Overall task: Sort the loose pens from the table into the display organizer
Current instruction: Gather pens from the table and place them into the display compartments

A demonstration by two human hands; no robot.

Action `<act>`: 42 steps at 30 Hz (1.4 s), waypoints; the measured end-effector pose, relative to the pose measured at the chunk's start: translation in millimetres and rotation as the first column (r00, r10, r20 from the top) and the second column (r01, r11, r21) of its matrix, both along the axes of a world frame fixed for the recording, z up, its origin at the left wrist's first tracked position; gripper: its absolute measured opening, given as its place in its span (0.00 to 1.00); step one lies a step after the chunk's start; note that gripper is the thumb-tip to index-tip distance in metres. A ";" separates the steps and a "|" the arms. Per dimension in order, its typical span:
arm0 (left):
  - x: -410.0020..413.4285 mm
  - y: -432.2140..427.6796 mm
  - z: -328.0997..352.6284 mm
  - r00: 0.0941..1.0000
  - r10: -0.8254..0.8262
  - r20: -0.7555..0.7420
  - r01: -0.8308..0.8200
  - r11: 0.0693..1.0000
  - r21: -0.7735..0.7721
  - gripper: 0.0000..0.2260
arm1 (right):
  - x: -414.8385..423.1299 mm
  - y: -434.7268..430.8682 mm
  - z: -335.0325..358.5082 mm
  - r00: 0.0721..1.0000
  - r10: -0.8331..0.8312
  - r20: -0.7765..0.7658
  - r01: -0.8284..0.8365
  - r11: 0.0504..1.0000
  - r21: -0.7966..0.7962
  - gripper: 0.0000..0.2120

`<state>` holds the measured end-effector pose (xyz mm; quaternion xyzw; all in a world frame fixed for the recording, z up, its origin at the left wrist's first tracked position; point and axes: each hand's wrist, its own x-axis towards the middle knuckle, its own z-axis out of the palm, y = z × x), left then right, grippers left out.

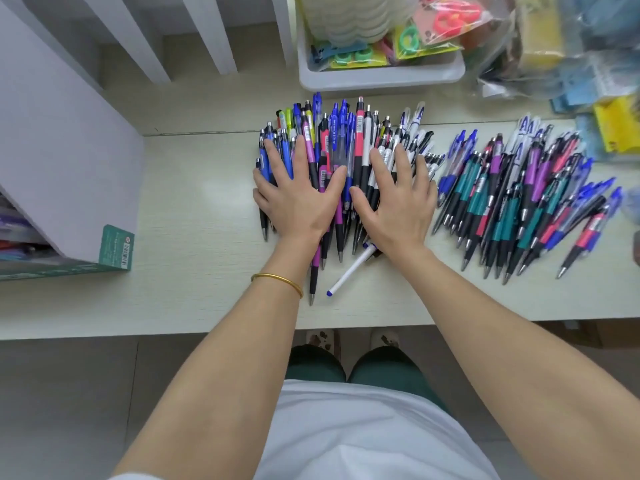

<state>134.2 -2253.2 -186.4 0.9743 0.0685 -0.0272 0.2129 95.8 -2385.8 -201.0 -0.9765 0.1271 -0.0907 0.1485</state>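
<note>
Lying flat, fingers spread, left hand (298,199) and right hand (398,202) press blue, black, pink pens (341,133).

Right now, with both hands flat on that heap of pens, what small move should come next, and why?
Probably slide the left hand and right hand toward each other to bunch the pen heap. Both lie flat and uncurled, gripping nothing, the pens fan out, and one white pen lies askew at the heap's near side.
</note>
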 end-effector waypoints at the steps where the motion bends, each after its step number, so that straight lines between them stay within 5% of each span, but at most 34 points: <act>1: -1.9 -8.6 -0.1 1.000 -0.007 -0.003 0.006 1.000 -0.005 0.36 | -1.7 -8.4 -0.3 1.000 -0.001 0.002 0.001 1.000 -0.009 0.31; 19: -6.3 -66.7 4.1 0.995 0.086 -0.049 -0.088 0.995 -0.040 0.37 | -2.4 -61.2 12.1 0.990 0.082 -0.115 -0.088 0.995 -0.048 0.30; 22: -6.1 -66.1 4.5 0.995 0.077 -0.056 -0.079 0.996 -0.043 0.37 | -14.1 -65.8 23.9 0.989 0.097 0.114 -0.093 0.995 -0.038 0.22; 25: -6.3 -65.2 4.9 0.996 0.069 -0.065 -0.072 0.996 -0.045 0.37 | -46.1 -82.3 24.2 0.880 0.327 0.344 -0.346 0.938 -0.006 0.10; 29: -5.7 -64.3 5.7 0.995 0.065 -0.073 -0.068 0.997 -0.047 0.37 | -78.5 -94.1 10.4 0.778 0.613 0.135 -0.615 0.788 -0.036 0.08; 35: -5.5 -64.6 6.4 0.995 0.057 -0.081 -0.062 0.996 -0.064 0.37 | -75.4 -92.2 13.5 0.781 0.621 0.065 -0.621 0.783 -0.027 0.13; 42: -6.1 -64.5 8.0 0.995 0.055 -0.089 -0.061 0.996 -0.065 0.37 | -66.9 -96.8 12.6 0.640 0.767 0.042 -0.752 0.637 -0.171 0.13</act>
